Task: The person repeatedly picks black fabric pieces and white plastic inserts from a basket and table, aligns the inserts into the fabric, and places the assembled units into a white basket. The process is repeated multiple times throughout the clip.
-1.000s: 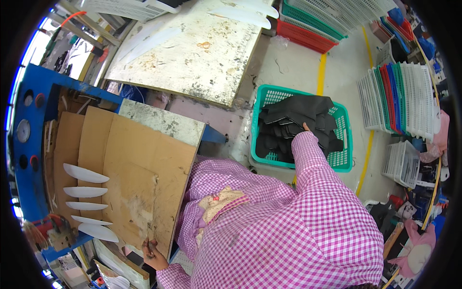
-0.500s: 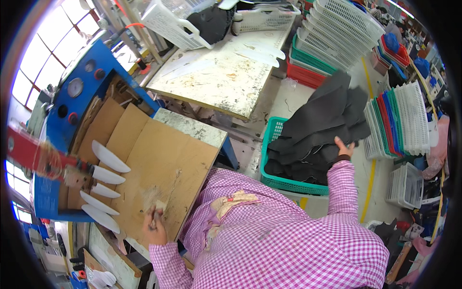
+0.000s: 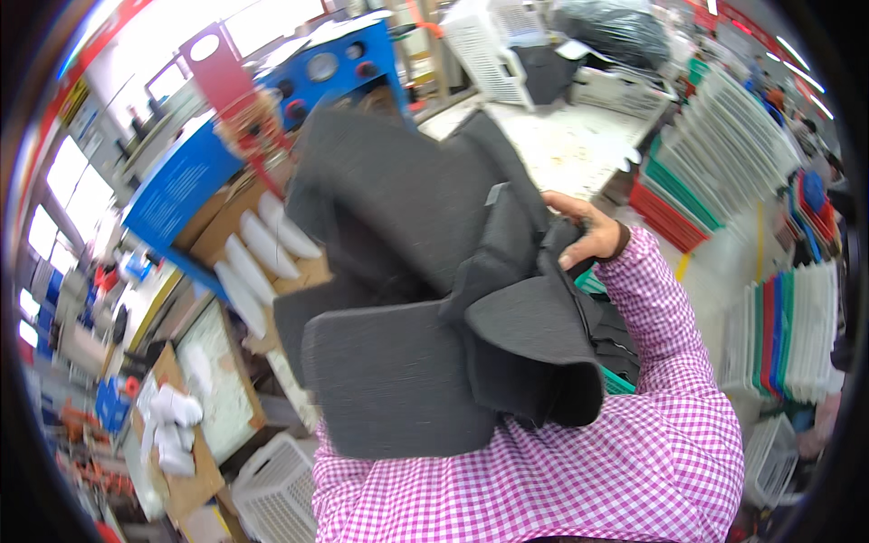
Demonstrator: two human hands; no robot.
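A bundle of dark grey, flexible sheet pieces (image 3: 398,380) is lifted in front of me and fills the middle of the view. My right hand (image 3: 587,231) is closed on its right edge, with the fingers wrapped around the material. The pieces hang apart, some folded and curled, slightly blurred by motion. They hide my left hand. Below my right forearm, part of a green basket (image 3: 618,384) shows with more dark pieces (image 3: 615,339) in it. Left of the bundle, several white, long, rounded flat shapes (image 3: 269,244) stick out over brown cardboard.
A blue machine (image 3: 186,185) with gauges and a red arm (image 3: 217,72) stands at the left. Behind is a stained worktable (image 3: 561,149) bearing white baskets (image 3: 493,59). Stacked crates (image 3: 724,127) stand at the right. A white basket (image 3: 281,489) sits at the lower left.
My right hand has raised the dark pieces out of the green basket and moved them left, in front of my body. The view has turned, and my left hand has gone out of sight.
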